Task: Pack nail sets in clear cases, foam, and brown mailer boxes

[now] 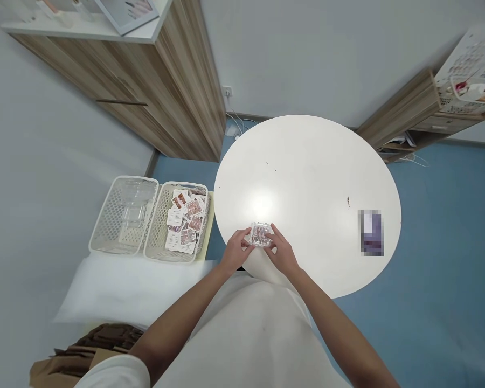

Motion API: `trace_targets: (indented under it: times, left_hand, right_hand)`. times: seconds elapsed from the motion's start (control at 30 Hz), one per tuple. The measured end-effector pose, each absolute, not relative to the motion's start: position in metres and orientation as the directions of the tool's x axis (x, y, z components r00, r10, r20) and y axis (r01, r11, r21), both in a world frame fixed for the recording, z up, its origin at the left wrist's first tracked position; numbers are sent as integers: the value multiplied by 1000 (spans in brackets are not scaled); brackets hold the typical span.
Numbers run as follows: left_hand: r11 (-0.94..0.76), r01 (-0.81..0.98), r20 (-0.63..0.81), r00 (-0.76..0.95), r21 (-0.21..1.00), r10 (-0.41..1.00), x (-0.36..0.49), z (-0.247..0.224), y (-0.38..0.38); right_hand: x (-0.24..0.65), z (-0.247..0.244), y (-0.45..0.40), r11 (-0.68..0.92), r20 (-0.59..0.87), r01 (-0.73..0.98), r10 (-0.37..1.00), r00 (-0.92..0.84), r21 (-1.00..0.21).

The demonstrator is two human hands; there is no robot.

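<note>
A small, transparent, rigid-plastic box (261, 235) is located at the near edge of the white, smooth, rounded tabletop (307, 178), directly in front of my body and between my two hands. Relative position: the box lies immediately to the right of my left hand (236, 250) and immediately to the left of my right hand (283, 252); both touch it, and neither is clearly nearer. Left hand state: fingers narrowed on the left side of the box, fingertips at its edge. Right hand state: fingers narrowed on the right side, thumb low at the near corner, other fingertips reaching over the upper face. The box is thus held from two opposite sides. Long axis: not determinable; the outline appears close to square, and my right fingers cover part of it. Whether the underside bears on the tabletop or is raised slightly above it cannot be told from this viewpoint. Appearance: walls see-through and glossy, with pale highlights along the rim; inside, pinkish-brown, glossy, nail-shaped pieces (259, 231) stand side by side, apparently in two rows. Their finer pattern, and any catch on the box, are too small to identify.
</note>
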State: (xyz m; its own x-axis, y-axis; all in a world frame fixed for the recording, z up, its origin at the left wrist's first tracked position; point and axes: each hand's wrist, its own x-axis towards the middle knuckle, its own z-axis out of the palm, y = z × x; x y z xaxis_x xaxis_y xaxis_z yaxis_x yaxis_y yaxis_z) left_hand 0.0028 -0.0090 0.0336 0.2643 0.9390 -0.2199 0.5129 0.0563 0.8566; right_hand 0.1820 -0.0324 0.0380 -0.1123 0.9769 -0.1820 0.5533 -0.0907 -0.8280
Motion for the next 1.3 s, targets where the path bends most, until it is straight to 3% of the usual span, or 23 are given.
trace_targets:
  times: [0.43, 0.87, 1.03, 1.3]
  left_hand:
    - [76, 580, -184, 128, 811, 975, -36, 13, 26]
    - [146, 525, -219, 80, 838, 972, -53, -19, 43]
    - [206, 518, -263, 37, 830, 964, -50, -14, 37]
    - [245, 545, -213, -123, 802, 969, -36, 2, -19]
  right_hand:
    - [133, 15, 17, -12, -188, 633, 959, -212, -774]
    - [107, -5, 64, 50, -237, 678, 916, -324, -733]
    - [113, -3, 60, 111, -204, 658, 901, -383, -745]
    - [141, 14, 7, 75, -217, 614, 896, -387, -786]
